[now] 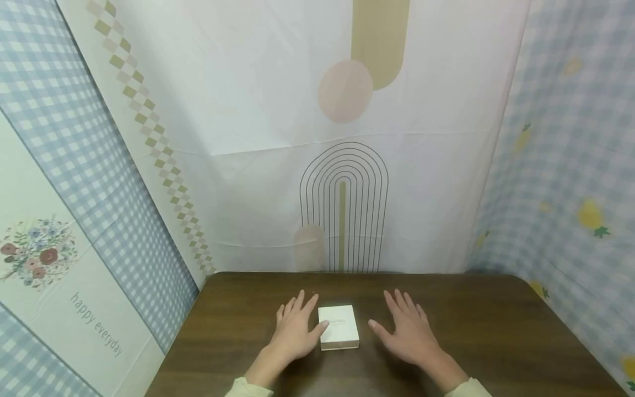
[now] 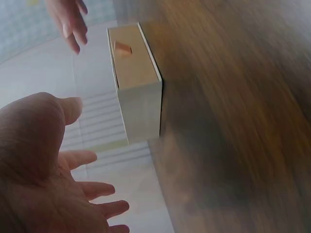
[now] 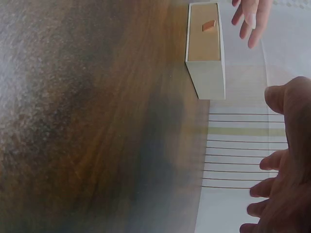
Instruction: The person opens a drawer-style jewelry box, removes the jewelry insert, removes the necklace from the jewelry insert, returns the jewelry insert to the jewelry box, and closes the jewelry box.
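A small white box with faint lettering on its lid lies on the dark wooden table. Both wrist views show its tan front panel with a little orange-brown tab. To the box's left my left hand hovers with fingers spread, its thumb tip overlapping the box's edge in the head view; the left wrist view shows a gap between them. My right hand is on the other side, fingers extended, apart from the box. Neither hand holds anything.
The brown table has rounded far corners. Behind it hangs a white cloth printed with arches and shapes. Blue checked cloths hang at the left and right, beside the table's edges.
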A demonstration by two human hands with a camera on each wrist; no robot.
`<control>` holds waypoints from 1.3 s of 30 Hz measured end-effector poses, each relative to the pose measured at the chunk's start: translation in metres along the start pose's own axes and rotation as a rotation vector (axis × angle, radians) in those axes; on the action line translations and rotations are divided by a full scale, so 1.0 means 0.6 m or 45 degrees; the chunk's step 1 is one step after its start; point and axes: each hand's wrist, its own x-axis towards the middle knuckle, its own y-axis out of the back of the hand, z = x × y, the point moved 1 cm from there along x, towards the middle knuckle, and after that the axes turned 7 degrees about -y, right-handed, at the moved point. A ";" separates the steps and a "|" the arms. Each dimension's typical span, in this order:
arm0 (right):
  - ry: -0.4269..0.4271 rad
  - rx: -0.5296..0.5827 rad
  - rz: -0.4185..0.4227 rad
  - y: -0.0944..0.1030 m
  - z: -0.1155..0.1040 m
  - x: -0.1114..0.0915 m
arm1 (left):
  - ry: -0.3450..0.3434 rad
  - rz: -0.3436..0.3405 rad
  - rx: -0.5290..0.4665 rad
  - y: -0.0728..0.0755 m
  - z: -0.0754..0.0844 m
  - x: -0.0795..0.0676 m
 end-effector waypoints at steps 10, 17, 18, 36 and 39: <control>0.014 0.041 0.036 0.001 0.001 0.003 | -0.305 -0.212 0.040 -0.034 0.004 0.036; 0.027 0.039 0.015 -0.004 0.004 0.003 | -0.480 -0.342 0.049 -0.033 0.023 0.065; 0.032 0.034 0.020 -0.005 0.005 0.004 | -0.498 -0.361 0.069 -0.033 0.026 0.069; 0.038 0.018 -0.024 -0.015 0.021 0.001 | -0.465 -0.487 0.199 -0.050 0.020 0.086; 0.041 0.032 -0.027 -0.014 0.022 0.001 | -0.431 -0.483 0.179 -0.051 0.018 0.086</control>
